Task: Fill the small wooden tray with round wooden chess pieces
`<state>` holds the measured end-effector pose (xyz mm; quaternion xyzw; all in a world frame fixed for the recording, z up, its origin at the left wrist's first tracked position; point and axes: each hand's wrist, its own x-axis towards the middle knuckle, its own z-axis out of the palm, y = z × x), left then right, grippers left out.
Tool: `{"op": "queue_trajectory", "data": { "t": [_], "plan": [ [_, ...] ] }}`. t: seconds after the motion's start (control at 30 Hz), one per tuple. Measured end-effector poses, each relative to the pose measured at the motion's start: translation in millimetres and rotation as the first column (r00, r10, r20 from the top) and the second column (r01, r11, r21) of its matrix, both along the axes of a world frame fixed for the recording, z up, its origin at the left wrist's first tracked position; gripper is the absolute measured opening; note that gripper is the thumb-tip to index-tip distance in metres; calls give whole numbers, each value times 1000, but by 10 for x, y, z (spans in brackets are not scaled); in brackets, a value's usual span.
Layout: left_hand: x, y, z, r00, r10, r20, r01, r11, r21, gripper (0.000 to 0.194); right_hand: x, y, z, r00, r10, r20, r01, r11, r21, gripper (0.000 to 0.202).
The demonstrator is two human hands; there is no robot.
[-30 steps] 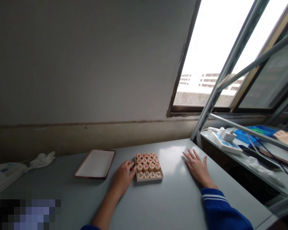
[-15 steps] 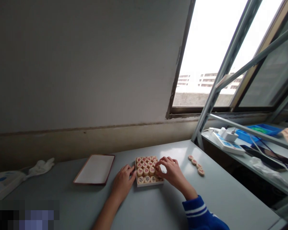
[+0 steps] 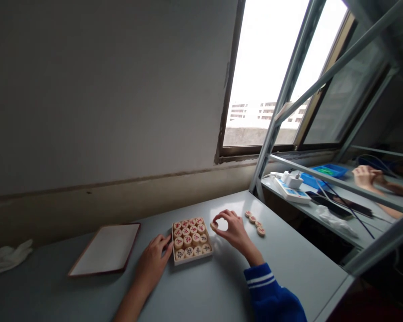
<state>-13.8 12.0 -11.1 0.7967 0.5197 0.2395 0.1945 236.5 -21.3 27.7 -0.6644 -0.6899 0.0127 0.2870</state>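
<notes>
A shallow open box [image 3: 194, 259] stands on the grey table, filled with rows of round wooden Chinese chess pieces [image 3: 187, 241] marked with red and black characters. My left hand [image 3: 154, 257] lies at the box's left side, its fingertips touching the wall and thumb and forefinger apart. Just off the box's right edge, my right hand [image 3: 233, 228] pinches one Chinese chess piece [image 3: 214, 225] between thumb and forefinger, raised and tilted. Further right, several loose chess pieces [image 3: 252, 219] form a slanting line on the table.
The white-lined lid [image 3: 105, 248] lies left of the box. A white glove [image 3: 10, 258] is at the far left. Beyond a metal frame [image 3: 272, 134] on the right are a power strip [image 3: 291, 190], a blue tray [image 3: 325, 173] and another person's hands [image 3: 366, 176].
My right hand has moved right, away from over the box, and now holds a chess piece clear of it. My left hand stays at the box's side. The view has turned to the right.
</notes>
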Motion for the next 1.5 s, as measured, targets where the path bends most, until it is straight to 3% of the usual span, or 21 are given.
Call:
{"op": "queue_trajectory", "data": {
  "t": [0.13,0.23,0.33,0.43,0.5,0.6,0.9,1.0,1.17,1.3,1.5],
  "plan": [
    [3,1,1,1000,11,27,-11,1000,17,39,498,6,-107,943,-305,133,302,952,43,14],
    [6,3,4,1000,7,26,-7,1000,6,40,726,-22,-164,903,-397,162,396,917,38,20],
    [5,11,-6,1000,0,13,0,1000,-21,41,591,-36,-110,945,-309,111,304,951,55,24],
    [4,7,1,1000,-1,9,1,999,-38,41,148,-25,-21,999,-35,32,33,999,43,20],
    [6,-9,27,1000,-2,10,2,999,-41,41,-173,-17,-3,985,171,4,-170,985,-20,17],
    [12,-39,75,1000,2,1,-1,999,-45,42,-478,-16,-48,955,293,37,-288,952,-108,16],
    [16,-31,68,999,13,-39,-15,999,-38,41,-450,12,-156,976,172,136,-163,984,-73,19],
    [16,-29,64,999,15,-38,-17,999,-40,40,-464,9,-144,975,171,143,-163,985,-65,13],
    [15,-22,51,1000,9,-16,-10,1000,-27,41,-488,5,-147,974,125,187,-114,991,-67,23],
    [14,-20,43,1000,5,-9,-5,1000,-18,42,-468,12,-170,978,121,171,-117,993,-33,15],
    [7,-10,22,1000,2,-11,-2,1000,-7,42,-446,10,-190,983,106,152,-99,994,-54,24]
  ]
}}
